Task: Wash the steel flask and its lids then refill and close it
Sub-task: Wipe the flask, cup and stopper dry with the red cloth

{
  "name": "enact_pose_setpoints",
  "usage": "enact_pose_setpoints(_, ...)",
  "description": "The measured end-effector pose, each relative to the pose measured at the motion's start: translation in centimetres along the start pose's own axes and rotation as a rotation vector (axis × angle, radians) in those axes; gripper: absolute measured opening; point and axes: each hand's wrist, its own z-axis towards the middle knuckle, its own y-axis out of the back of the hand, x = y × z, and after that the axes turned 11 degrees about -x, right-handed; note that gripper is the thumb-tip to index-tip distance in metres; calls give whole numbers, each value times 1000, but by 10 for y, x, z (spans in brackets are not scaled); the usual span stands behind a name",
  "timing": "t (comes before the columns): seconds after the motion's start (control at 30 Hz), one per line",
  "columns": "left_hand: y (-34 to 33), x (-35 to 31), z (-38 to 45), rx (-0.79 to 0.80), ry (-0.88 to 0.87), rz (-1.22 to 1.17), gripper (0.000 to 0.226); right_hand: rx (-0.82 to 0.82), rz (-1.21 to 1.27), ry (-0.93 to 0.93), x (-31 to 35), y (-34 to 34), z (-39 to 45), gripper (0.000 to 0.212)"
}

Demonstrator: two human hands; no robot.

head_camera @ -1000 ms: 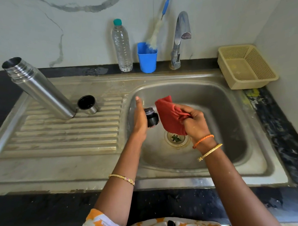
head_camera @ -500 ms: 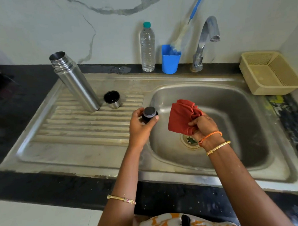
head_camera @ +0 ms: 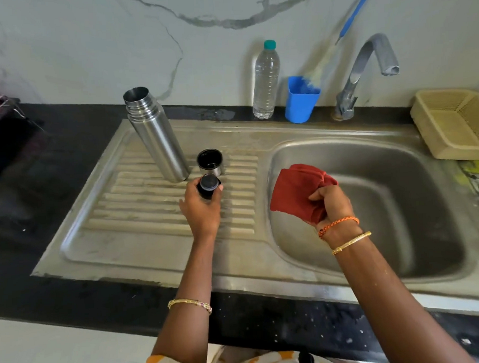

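Flask [head_camera: 155,135] upright, apparently touching cup lid [head_camera: 209,161].

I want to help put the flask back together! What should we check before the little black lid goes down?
1. Left hand grips the black stopper: ok.
2. Flask upright on the draining board, mouth open: ok.
3. Cup lid stands beside flask, open side up: ok.
4. Right hand holds the red cloth over the sink basin: ok.
5. Flask refilled: cannot tell.
6. Stopper fully clean: cannot tell.
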Motion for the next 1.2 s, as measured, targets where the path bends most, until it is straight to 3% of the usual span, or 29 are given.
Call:
enact_pose_setpoints(0.1,4,10,12,-16,-27,74,37,-18,-8,2,-7,-6,-4,41)
enact_pose_setpoints(0.23,8,20,24,42,-36,161,34,1,-52,-36,-14,-9,-8,69)
enact_pose_setpoints(0.47,9,36,32,112,-43,271,40,84,21,-50,-20,-12,-22,35)
enact_pose_setpoints(0.63,18,23,21,74,-69,347,76,109,51,-70,-28,-15,-24,26)
enact_pose_setpoints(0.7,19,8,7,-30,-143,330,73,120,55,-67,-30,-15,-22,30)
enact_pose_setpoints(0.77,16,-10,-7,-19,-255,193,54,126,60,-58,-31,-12,-18,34)
enact_pose_setpoints(0.8,12,-17,-14,84,-257,81,42,119,65,-46,-30,-10,-16,34)
enact_pose_setpoints(0.87,3,-41,-24,444,-18,-92,30,128,86,-37,-28,-5,-12,37)
enact_pose_setpoints(1.0,-25,-86,-37,1140,465,-37,43,117,99,-32,-12,15,1,33)
enact_pose_setpoints(1.07,-46,-94,-41,1304,530,-72,34,104,85,-16,-1,30,12,38)
enact_pose_setpoints(1.2,-107,-125,-49,1439,453,-20,18,67,70,63,41,68,40,43)
